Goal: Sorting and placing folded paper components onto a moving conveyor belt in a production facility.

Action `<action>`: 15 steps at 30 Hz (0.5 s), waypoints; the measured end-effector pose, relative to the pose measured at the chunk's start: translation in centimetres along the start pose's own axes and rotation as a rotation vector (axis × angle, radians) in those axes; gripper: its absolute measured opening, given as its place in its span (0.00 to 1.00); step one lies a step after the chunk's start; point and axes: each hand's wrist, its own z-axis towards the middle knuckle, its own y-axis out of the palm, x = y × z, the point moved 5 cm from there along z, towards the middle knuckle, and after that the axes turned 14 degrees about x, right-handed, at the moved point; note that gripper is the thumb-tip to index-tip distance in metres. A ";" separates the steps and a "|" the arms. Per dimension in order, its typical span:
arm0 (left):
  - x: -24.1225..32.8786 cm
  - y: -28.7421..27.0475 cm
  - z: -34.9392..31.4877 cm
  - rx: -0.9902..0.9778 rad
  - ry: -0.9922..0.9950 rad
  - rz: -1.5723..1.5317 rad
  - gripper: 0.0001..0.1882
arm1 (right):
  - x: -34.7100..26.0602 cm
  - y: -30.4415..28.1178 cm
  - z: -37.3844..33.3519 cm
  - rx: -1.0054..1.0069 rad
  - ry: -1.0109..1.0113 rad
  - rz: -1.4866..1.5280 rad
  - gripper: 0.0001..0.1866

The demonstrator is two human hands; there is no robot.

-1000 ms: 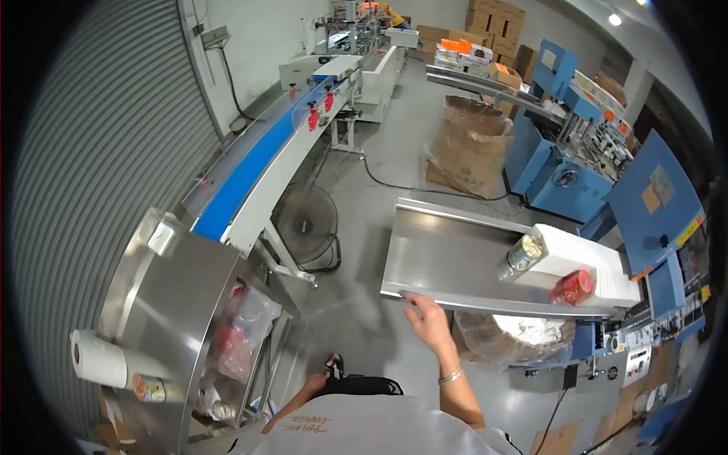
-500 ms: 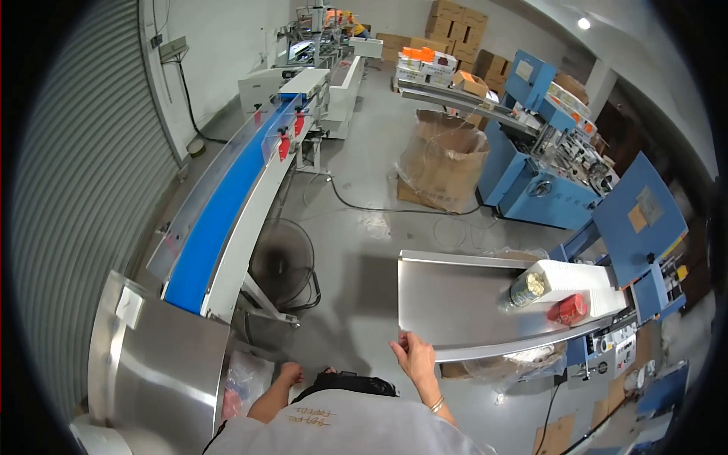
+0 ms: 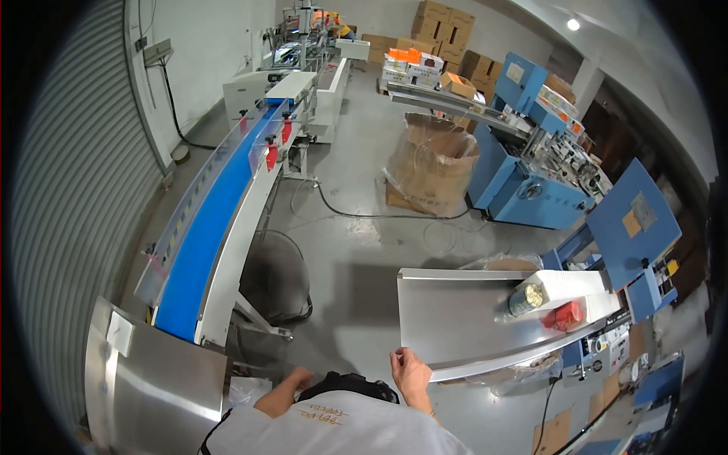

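Holds the right hand (image 3: 410, 370) loosely curled at the near left corner of the metal tray (image 3: 447, 318), to the front right; cannot tell whether pinching the rim or merely beside it. Bends the left hand (image 3: 301, 377) low beside the waist, showing nothing held; cannot tell how tightly closed. Seems to be at a positioning step. To take the jar (image 3: 523, 301) or red can (image 3: 564, 315), both toward the tray's right end beside the white stack (image 3: 578, 287), would need to reach along the tray first. Has the steel table (image 3: 167, 379) and blue belt (image 3: 212, 227) at left, the cardboard bin (image 3: 436, 163) ahead.
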 end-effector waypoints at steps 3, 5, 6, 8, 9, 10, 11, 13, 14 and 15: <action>-2.2 0.3 2.8 -0.007 0.154 -0.321 0.18 | -0.8 0.7 0.0 -0.055 -0.100 0.016 0.08; 2.8 -0.5 1.0 0.097 0.275 0.062 0.21 | 0.3 0.3 0.1 0.026 -0.007 -0.105 0.09; 2.6 0.0 2.7 0.126 0.335 0.100 0.21 | 0.1 -0.1 0.2 0.027 -0.019 -0.113 0.09; 2.8 0.1 3.5 0.235 0.558 0.332 0.10 | -0.2 -0.1 0.0 0.012 -0.027 -0.129 0.10; 0.8 0.3 4.9 0.322 0.644 0.476 0.08 | -1.4 -0.5 -0.2 -0.025 -0.047 -0.121 0.10; 5.8 -1.8 -0.3 0.201 0.315 0.253 0.08 | -0.5 0.3 -0.1 -0.003 -0.027 -0.162 0.10; 5.1 -2.9 -2.1 0.202 0.220 0.113 0.08 | -0.9 0.0 -0.3 -0.019 -0.034 -0.154 0.10; 3.4 -3.2 -3.0 0.190 0.139 -0.004 0.08 | -1.6 0.2 -0.6 -0.058 -0.029 -0.198 0.09; 2.3 -3.5 -3.2 0.198 0.122 -0.078 0.09 | -1.9 0.4 -0.9 -0.051 -0.052 -0.164 0.09; 3.0 -3.8 -2.9 0.188 0.138 -0.117 0.10 | -1.5 0.2 -0.7 -0.012 -0.039 -0.146 0.09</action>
